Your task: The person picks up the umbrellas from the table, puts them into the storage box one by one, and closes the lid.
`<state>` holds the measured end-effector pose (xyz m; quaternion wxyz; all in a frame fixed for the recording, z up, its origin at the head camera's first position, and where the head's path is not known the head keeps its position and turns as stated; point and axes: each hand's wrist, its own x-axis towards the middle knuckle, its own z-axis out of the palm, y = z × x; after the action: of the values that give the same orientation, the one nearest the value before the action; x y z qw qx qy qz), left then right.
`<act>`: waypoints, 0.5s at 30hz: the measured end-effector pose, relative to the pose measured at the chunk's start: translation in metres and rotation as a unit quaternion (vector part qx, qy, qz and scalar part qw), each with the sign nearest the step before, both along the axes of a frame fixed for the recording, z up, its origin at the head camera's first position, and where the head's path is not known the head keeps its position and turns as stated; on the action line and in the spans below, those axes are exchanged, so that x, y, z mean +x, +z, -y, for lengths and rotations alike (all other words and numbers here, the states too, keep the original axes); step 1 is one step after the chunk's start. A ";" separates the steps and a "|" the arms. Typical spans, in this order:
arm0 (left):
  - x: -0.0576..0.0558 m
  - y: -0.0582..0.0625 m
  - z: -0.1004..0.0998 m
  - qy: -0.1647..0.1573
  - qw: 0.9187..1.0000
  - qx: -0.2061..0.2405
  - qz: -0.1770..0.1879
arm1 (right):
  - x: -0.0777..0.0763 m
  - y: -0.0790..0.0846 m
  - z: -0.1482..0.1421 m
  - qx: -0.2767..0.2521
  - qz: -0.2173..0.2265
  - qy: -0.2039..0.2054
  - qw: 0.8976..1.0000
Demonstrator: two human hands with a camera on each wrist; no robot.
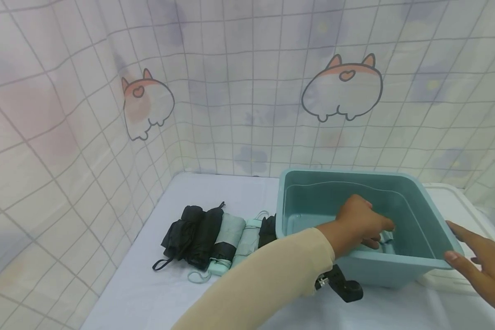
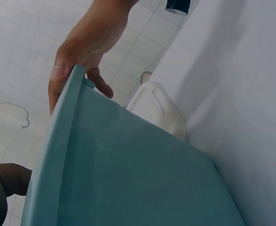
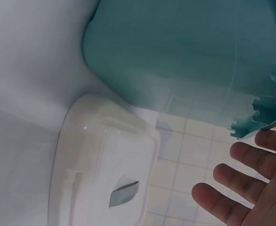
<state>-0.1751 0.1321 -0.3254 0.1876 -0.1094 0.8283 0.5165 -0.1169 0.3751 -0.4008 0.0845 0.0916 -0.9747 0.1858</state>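
My left hand [image 1: 360,222] reaches down inside a teal plastic bin [image 1: 429,215], its fingers pointing toward the bottom. Close under those fingers lies a pale teal thing [image 1: 387,237], partly hidden by the hand; I cannot tell whether they grip it. At the bin's right end, my right hand [image 1: 484,263] touches the rim with thumb and fingertips. The right wrist view shows that hand's fingers [image 3: 237,186] straight and spread beside the bin's outer wall. In the left wrist view, part of the left hand [image 2: 11,181] appears beyond the near rim.
Left of the bin, several folded umbrellas lie side by side, including a black umbrella [image 1: 208,236] and a pale green umbrella [image 1: 232,229] with a wrist loop. A white lid [image 3: 100,165] with a grey-green latch lies right of the bin. Patterned curtains [image 1: 239,91] stand behind the white table [image 1: 148,298].
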 end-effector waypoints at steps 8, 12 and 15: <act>-0.008 0.007 0.021 -0.027 0.998 0.051 0.002 | 0.000 0.003 0.003 -0.002 0.004 0.004 1.000; -0.011 0.014 0.033 -0.049 0.997 0.063 -0.006 | 0.001 0.005 0.004 -0.005 0.001 0.008 1.000; -0.010 0.020 0.043 -0.064 0.995 0.072 -0.019 | 0.001 0.003 0.002 -0.010 -0.001 0.016 1.000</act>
<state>-0.1851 0.0892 -0.3049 0.2117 -0.0328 0.7978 0.5635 -0.1162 0.3733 -0.3981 0.0838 0.1065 -0.9710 0.1969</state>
